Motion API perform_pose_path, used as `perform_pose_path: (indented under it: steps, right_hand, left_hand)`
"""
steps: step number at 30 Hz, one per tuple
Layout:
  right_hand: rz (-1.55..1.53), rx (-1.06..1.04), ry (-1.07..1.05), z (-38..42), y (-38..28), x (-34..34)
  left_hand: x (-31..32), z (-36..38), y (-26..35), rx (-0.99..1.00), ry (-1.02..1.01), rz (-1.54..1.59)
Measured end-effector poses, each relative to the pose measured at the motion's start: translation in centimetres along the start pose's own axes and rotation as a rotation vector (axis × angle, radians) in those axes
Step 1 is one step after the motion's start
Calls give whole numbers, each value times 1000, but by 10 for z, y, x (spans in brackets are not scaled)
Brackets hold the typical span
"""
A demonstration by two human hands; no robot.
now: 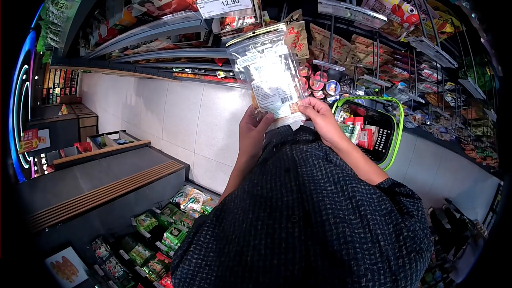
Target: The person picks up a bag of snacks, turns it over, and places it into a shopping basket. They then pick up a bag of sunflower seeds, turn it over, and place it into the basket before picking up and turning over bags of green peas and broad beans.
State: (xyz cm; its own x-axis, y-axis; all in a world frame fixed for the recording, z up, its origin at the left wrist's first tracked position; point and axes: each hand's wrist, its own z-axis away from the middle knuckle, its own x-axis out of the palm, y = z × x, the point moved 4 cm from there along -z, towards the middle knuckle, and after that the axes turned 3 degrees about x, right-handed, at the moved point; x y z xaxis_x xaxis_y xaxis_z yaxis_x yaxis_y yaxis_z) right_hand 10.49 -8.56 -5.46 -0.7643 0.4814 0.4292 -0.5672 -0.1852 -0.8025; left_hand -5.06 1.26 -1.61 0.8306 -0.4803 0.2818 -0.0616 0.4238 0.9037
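Note:
Both my hands hold a clear plastic snack pouch in front of my chest. Its printed white label with a barcode faces me, and a zip strip runs along its top edge. My left hand pinches the lower left corner between thumb and fingers. At the lower right corner, my right hand grips the pouch in the same way. What is inside the pouch is mostly hidden by the label. Right of my right forearm stands a black shopping basket with a bright green rim, holding several red, white and green packets.
Shelves with hanging snack packets rise ahead and to the right. A price tag reading 12.90 sits on the shelf edge beyond the pouch. Pale floor tiles run along the aisle at left. Green packages fill a display at lower left.

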Motion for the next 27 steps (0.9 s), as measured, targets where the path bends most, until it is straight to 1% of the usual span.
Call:
perform_pose_path:
  steps: [7,18,24,27]
  right_hand:
    - [-6,-3,-20,0,2,0]
    - [3,-9,-27,3,0,3]
    - [3,-8,-30,1,1,2]
    - [5,-7,-33,1,0,3]
  left_hand:
    - [0,1,0,-5,-11,8]
    - [-9,-2,-8,61,57,-21]
    - [-5,-1,-3,83,50,-38]
    - [-5,0,-2,58,43,-30]
